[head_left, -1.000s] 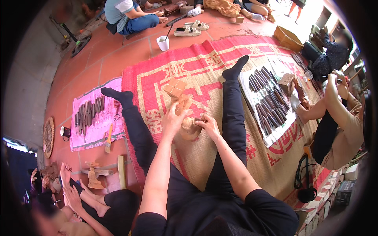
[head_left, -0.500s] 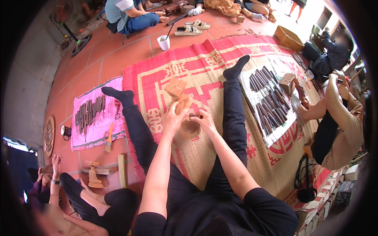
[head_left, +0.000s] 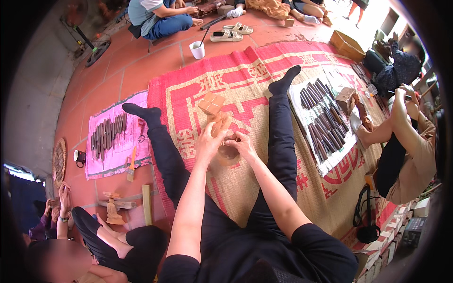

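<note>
Between my legs I hold a light-brown wood carving (head_left: 221, 123). A square block with grooved lines (head_left: 211, 103) forms its far end, and a darker rounded part (head_left: 228, 152) shows at the near end. My left hand (head_left: 208, 144) is wrapped round the carving's middle from the left side. On the right, my right hand (head_left: 243, 145) is closed, its fingertips pinched against the near part of the carving. Whatever those fingers hold is too small and too covered to name.
A red and tan woven mat (head_left: 240, 203) lies under me. To the right, rows of carving tools (head_left: 323, 120) rest on a white cloth; more tools (head_left: 108, 134) lie on a pink cloth at left. Beyond stand a white cup (head_left: 197, 50) and sandals (head_left: 226, 36). People sit on both sides.
My right hand has shifted slightly at the carving's near end, its fingers more curled. The carving and my left hand stay nearly still. At lower left a neighbouring person's head has come into view.
</note>
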Motion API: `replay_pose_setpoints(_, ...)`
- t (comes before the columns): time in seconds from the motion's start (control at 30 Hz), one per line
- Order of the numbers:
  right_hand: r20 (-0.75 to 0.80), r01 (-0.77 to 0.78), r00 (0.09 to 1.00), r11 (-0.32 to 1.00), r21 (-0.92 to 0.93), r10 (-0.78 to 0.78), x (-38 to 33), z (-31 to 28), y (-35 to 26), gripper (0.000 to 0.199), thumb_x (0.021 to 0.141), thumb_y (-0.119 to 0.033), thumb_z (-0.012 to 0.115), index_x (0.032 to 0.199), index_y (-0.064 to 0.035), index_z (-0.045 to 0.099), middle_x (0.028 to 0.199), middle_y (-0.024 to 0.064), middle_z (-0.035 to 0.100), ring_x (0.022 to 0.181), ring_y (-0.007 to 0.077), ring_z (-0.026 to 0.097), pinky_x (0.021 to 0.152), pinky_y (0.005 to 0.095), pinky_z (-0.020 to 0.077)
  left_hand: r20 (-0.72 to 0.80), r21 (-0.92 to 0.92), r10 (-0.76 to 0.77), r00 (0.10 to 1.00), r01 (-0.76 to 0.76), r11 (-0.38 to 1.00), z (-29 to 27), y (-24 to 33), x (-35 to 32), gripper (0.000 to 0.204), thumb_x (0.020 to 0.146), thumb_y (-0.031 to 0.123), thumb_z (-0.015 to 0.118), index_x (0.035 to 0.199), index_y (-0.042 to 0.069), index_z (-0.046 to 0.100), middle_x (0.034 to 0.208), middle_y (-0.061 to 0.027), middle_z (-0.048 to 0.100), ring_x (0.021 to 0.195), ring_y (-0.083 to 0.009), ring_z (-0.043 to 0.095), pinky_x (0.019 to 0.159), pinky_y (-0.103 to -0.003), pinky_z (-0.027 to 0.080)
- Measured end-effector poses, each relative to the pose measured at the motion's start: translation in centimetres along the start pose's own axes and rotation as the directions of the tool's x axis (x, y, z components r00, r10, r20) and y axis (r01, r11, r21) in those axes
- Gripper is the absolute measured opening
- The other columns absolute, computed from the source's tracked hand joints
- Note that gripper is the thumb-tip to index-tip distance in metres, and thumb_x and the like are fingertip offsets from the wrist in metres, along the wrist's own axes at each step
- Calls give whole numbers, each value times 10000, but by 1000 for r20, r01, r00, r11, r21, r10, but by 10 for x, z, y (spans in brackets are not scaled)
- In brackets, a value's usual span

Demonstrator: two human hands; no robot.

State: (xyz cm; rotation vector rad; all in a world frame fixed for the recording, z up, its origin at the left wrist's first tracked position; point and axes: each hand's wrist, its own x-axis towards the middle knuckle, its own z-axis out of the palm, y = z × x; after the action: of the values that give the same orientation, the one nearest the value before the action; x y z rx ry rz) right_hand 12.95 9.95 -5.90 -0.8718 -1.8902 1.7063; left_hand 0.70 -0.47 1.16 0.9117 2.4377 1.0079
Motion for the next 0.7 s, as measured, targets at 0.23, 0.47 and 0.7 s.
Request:
replay_pose_setpoints(0.23, -94, -4, 996, 1000, 16, 5, -6, -22, 39, 283, 813, -200, 771, 738, -37, 552, 671, -13, 513, 606, 86, 470, 534, 284, 385, 30, 0, -37, 999, 37, 999, -1, -2, 4, 767, 819, 641, 609, 1388, 135, 517, 1320, -201, 596, 1244, -337, 557, 1019, -406, 429)
replay_pose_setpoints(0.47, -67, 75, 995, 997, 8, -74, 2, 4, 8, 283, 810, -260, 757, 803, -24, 600, 694, 69, 564, 659, 150, 536, 620, 325, 425, 9, 34, 6, 1000, -7, 999, 4, -8, 5, 763, 826, 610, 604, 1382, 95, 515, 1361, -200, 556, 1234, -345, 555, 1020, -438, 430)
replay_pose_setpoints(0.7, -83, -6, 997, 986, -165, -8, -4, -18, 37, 261, 798, -232, 779, 798, -38, 605, 711, 32, 594, 672, 110, 538, 619, 298, 448, -8, -28, 8, 1000, -8, 1000, 5, -13, 7, 741, 825, 617, 627, 1372, 126, 535, 1286, -216, 610, 1206, -343, 579, 997, -412, 441)
